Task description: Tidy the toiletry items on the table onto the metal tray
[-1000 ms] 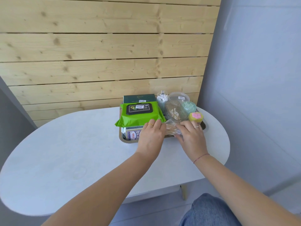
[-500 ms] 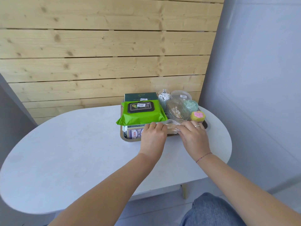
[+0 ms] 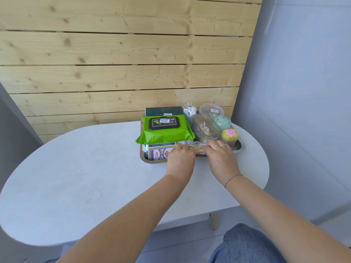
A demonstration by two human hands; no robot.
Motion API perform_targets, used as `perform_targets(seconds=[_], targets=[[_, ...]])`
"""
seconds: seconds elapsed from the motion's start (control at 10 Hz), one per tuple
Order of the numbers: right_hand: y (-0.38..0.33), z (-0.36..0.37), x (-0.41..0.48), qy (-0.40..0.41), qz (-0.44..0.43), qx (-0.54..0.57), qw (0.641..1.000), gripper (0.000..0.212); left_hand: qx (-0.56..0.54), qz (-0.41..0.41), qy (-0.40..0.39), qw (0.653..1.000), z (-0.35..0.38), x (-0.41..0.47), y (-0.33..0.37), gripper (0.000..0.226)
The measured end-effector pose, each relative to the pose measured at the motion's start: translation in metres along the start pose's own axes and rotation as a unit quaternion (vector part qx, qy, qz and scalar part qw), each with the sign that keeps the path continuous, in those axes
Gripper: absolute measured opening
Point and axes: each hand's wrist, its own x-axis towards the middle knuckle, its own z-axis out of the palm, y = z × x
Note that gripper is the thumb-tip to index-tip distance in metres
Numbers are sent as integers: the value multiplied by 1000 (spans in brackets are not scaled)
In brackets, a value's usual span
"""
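Two hands meet at the near edge of the metal tray (image 3: 239, 149), which sits on the far right part of a white oval table (image 3: 91, 177). With curled fingers, the left hand (image 3: 181, 158) and the right hand (image 3: 221, 158) each hold one end of a clear packet of sticks (image 3: 197, 149) lying in the tray's near side. Pale wooden planks (image 3: 114, 54) line the far wall, and a grey-blue wall (image 3: 303, 82) rises at right.

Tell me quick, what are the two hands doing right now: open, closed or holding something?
Left hand: holds the left end of the clear swab packet.
Right hand: holds that packet's right end.
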Motion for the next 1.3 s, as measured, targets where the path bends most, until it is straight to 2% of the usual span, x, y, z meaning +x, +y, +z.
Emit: perform_targets(seconds=[0.2, 0.3, 0.4, 0.5, 0.6, 0.7, 0.8, 0.9, 1.1, 1.2, 1.3], targets=[[-9, 3, -2, -21, 38, -20, 999, 32, -37, 6, -64, 997, 16, 11, -4, 32], [-14, 5, -7, -14, 55, -13, 998, 34, -49, 5, -59, 997, 18, 12, -5, 31], [-13, 4, -12, 11, 74, -1, 997, 37, -76, 13, -40, 996, 20, 8, -11, 37], [-9, -1, -18, 33, 69, 17, 997, 40, -94, 51, 37, 994, 21, -8, -18, 43], [-9, -1, -25, 2, 4, 39, 999, 41, -99, 120, 67, 986, 34, -24, -19, 44], [-9, 1, -25, -50, -16, 45, 998, 48, -91, 99, -12, 991, 45, -27, -19, 68], [-10, 4, -22, -81, -6, 58, 995, 51, -123, 79, -66, 987, 54, -20, -17, 71], [-14, 4, -21, -96, 24, 65, 993, 56, -124, 69, -47, 989, 58, -18, -15, 72], [-23, -7, -18, -143, 71, 85, 983, 61, -139, 69, -58, 986, 35, -23, -18, 75], [-37, -31, -20, -99, 137, 115, 979, 60, -210, 84, 22, 974, 11, -55, -31, 72], [-64, -39, -62, 10, 82, 201, 976, 52, -272, 103, 102, 951, 26, -114, -52, 38]])
